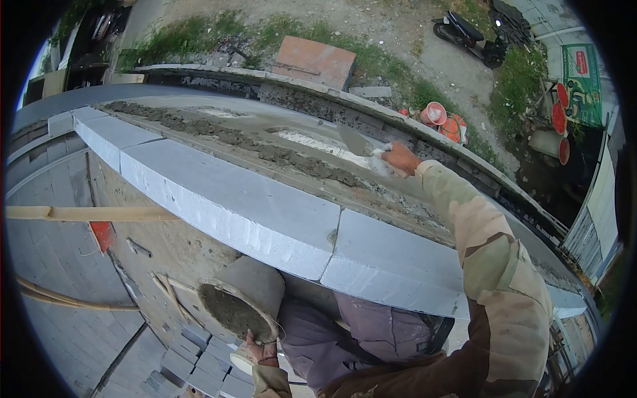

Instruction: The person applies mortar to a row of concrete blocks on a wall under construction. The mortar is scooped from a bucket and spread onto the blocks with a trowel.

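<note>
My right hand [401, 159] is closed around the handle of a trowel [354, 140], reaching out over the far side of the wall top. The trowel blade is just above a pale wet strip [325, 147] on the ledge. My left hand [262, 350] grips the rim of a tilted bucket [255, 285], which has grey mortar [229, 315] inside. Between my hands runs a row of light grey blocks [239, 189]. Behind the blocks lies a rough line of wet mortar [265, 151].
A wooden plank [93, 213] meets the wall at left. Below, blocks [192, 355] are stacked near the bucket. Beyond the wall, on the ground far down, are a reddish board [315, 61], an orange bucket [434, 113] and a motorbike [468, 36].
</note>
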Demonstrator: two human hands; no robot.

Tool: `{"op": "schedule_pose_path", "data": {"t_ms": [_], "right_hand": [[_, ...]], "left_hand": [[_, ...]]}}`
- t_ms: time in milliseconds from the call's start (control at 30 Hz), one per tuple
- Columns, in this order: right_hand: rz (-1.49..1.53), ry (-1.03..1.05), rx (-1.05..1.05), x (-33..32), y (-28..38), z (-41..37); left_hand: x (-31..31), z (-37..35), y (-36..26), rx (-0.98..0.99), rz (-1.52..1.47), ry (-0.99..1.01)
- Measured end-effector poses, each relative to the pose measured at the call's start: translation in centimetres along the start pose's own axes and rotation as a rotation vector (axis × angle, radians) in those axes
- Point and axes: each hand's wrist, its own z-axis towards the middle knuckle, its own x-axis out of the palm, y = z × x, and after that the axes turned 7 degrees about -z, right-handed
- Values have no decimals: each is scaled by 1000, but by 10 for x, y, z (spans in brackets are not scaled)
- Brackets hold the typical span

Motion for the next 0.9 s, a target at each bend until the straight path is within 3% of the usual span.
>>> {"op": "schedule_pose_path", "data": {"t_ms": [33,133,267,367,433,567,633,700,800,833,900], "right_hand": [[232,50,62,4,6,-4],[340,193,55,24,-5,18],[298,176,138,22,-9,15],[310,116,219,11,-27,-1],[318,-121,320,1,-26,-43],[280,-295,222,-33,-26,-125],[156,-318,42,-44,18,-192],[177,-257,-134,-44,64,-251],[-94,-204,-530,-27,125,-313],[-127,-175,-566,-14,152,-328],[-634,-196,-1099,20,198,-363]], "left_hand": [[-2,1,-1,-1,6,5],[-9,5,-4,3,47,0],[-7,3,-1,-48,-2,-24],[-14,5,-1,-48,-25,-23],[-8,-2,4,-69,-25,43],[-24,5,-2,-115,-49,178],[-20,6,3,-140,-21,328],[-12,2,4,-131,-15,305],[-7,4,6,-23,84,314],[1,2,7,18,146,330],[47,-44,13,201,256,367]]}}
